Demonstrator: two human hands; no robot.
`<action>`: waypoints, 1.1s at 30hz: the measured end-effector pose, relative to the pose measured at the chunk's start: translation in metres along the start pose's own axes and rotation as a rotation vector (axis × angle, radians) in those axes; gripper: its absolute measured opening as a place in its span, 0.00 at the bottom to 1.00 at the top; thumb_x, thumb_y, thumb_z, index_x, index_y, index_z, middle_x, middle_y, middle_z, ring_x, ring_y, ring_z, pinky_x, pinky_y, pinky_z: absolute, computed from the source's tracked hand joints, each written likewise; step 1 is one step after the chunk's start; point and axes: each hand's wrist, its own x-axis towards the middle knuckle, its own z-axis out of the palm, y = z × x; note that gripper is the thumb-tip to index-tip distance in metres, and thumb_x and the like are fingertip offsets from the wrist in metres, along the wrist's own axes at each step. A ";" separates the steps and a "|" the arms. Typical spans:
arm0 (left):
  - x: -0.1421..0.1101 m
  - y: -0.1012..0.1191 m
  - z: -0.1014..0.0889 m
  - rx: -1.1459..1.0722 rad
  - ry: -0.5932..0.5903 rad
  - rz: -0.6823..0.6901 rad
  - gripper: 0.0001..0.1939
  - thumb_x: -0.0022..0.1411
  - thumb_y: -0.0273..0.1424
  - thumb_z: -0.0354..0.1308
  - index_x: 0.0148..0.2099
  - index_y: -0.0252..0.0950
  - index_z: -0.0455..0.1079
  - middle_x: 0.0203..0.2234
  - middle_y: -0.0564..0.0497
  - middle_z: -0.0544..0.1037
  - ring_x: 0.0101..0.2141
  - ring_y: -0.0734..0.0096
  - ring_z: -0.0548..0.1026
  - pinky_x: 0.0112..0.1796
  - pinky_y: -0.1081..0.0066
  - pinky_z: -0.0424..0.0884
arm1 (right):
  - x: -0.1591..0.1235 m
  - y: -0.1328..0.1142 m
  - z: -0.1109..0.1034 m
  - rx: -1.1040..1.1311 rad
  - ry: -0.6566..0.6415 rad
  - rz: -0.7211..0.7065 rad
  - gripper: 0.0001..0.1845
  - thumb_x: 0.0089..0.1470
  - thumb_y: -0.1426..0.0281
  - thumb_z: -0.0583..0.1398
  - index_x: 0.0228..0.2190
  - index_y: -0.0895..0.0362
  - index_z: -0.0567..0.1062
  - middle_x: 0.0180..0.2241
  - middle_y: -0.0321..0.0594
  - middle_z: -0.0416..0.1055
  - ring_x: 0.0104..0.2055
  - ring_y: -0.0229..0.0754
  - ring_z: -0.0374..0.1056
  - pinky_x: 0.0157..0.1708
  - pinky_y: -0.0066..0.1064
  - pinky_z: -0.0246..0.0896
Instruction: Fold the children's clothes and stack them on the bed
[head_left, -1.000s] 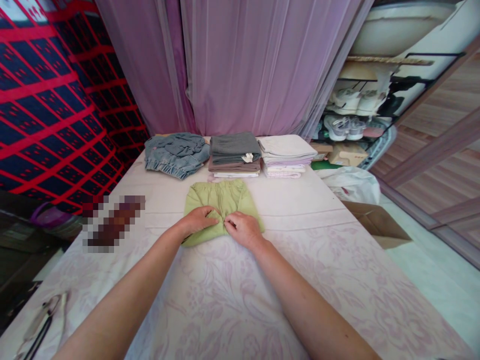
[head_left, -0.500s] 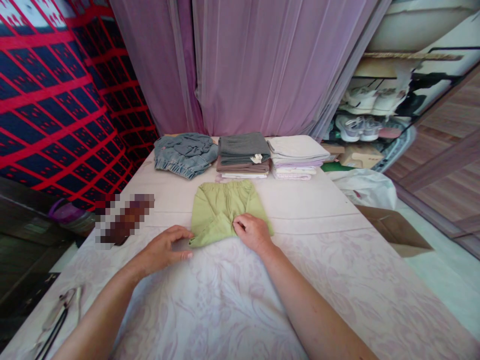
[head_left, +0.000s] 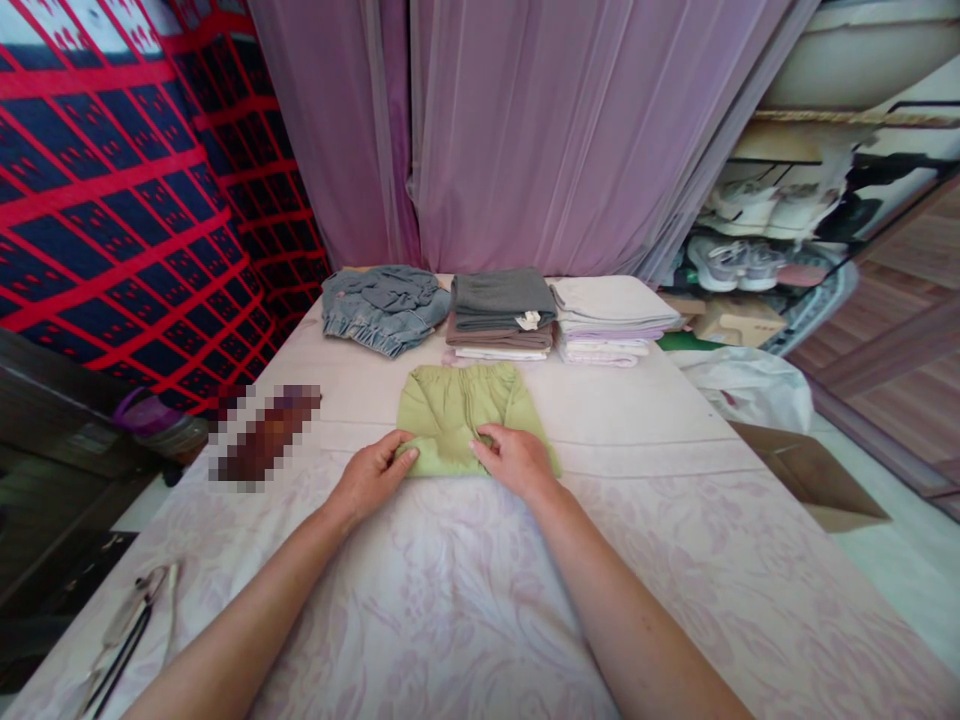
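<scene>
Light green elastic-waist shorts point(head_left: 457, 400) lie folded on the patterned bed cover, the gathered waistband on the far side. My left hand point(head_left: 375, 470) pinches their near left corner between thumb and fingers. On the right part of the near edge, my right hand point(head_left: 517, 460) has its thumb and curled fingers closed on the fabric. Behind the shorts lie crumpled blue denim pants point(head_left: 382, 310), a stack of folded dark grey and brown clothes point(head_left: 501, 300) and a stack of folded pale clothes point(head_left: 611, 305).
Glasses point(head_left: 139, 620) rest at the near left of the bed point(head_left: 675, 540). A blurred-out dark object point(head_left: 266, 435) lies at the left edge. Purple curtains point(head_left: 540, 140) hang behind. To the right stand shoes point(head_left: 731, 262) on a rack and an open cardboard box point(head_left: 810, 475).
My left hand has moved right and taken hold of the shorts' near left corner. The shorts' near edge now lies straighter. The view has shifted slightly left.
</scene>
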 end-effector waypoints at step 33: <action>0.003 0.017 0.004 0.469 0.111 -0.234 0.23 0.62 0.41 0.51 0.58 0.42 0.60 0.29 0.53 0.76 0.34 0.62 0.76 0.38 0.67 0.65 | 0.000 -0.004 0.019 0.054 0.243 0.049 0.10 0.56 0.63 0.55 0.31 0.50 0.77 0.28 0.34 0.77 0.28 0.38 0.69 0.27 0.26 0.54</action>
